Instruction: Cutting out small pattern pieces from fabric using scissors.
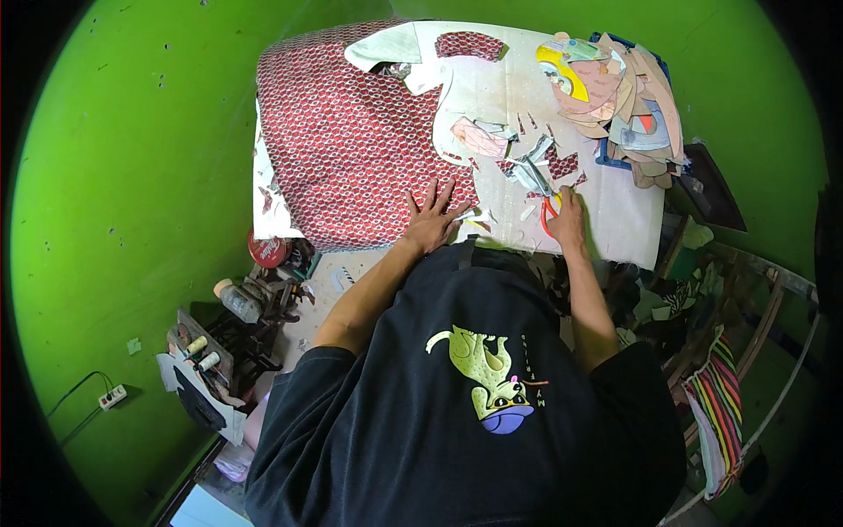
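My left hand [430,221] lies flat near the table's front edge, its fingers spread on a red cloth [351,149] with a pale repeating pattern. At its right, my right hand [568,218] is closed on the handles of a pair of scissors [546,211], red and yellow in colour. The blades point away from me and slightly left, lying over pale scraps. Around them are small red patterned offcuts [562,165] and a pinkish scrap [480,138]. A curved red patterned piece [470,46] lies at the table's far side.
The pale-topped table [628,233] meets green walls. A blue crate [612,158] heaped with paper-like templates [641,132] stands at its right. Left of me are a sewing machine [274,294] and thread spools [209,360]. A rack [746,307] with a striped cloth [722,404] stands right.
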`<state>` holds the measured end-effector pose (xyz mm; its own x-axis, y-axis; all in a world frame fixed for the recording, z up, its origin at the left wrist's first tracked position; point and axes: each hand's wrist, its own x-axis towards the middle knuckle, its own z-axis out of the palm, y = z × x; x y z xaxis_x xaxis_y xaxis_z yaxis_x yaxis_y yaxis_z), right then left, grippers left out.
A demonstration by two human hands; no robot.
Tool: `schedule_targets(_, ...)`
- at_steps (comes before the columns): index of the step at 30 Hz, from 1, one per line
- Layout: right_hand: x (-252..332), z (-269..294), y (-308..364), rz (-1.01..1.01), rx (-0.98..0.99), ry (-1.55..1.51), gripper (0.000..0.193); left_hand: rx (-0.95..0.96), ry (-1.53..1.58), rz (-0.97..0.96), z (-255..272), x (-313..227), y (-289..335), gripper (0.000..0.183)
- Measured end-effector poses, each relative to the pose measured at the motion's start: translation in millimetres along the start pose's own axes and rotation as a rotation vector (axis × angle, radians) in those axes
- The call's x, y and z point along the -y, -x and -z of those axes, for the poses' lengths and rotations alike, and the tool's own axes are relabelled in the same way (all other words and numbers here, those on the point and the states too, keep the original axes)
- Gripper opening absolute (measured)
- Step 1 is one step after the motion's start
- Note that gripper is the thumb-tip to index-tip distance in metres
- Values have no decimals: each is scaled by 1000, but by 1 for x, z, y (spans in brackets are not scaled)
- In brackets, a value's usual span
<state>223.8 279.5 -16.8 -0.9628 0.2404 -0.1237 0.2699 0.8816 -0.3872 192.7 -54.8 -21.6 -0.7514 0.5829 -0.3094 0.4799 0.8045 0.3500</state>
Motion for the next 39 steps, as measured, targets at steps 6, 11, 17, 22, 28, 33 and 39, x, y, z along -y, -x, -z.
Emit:
schedule_targets(6,-20,7,-8,-25,125,6,66,41,25,-41,9,0,4,48)
schedule_targets(11,-37,33,-11,-204,356,-218,70,13,69,-24,11,0,4,67)
schedule_targets(17,-10,96,-28,2,333,-267,78,-123,200,164,10,-11,-3,96)
schedule_targets(22,54,108,-70,295,667,-505,66,-190,103,209,-13,-23,-14,79)
schedule_targets(28,95,49,-146,294,1102,-323,49,-291,435,190,-19,-10,-4,52)
schedule_targets(33,93,14,-184,282,1252,-386,46,-418,652,127,-26,3,13,52)
schedule_targets(39,97,-17,-197,138,1341,-403,39,-338,432,51,-26,1,17,54)
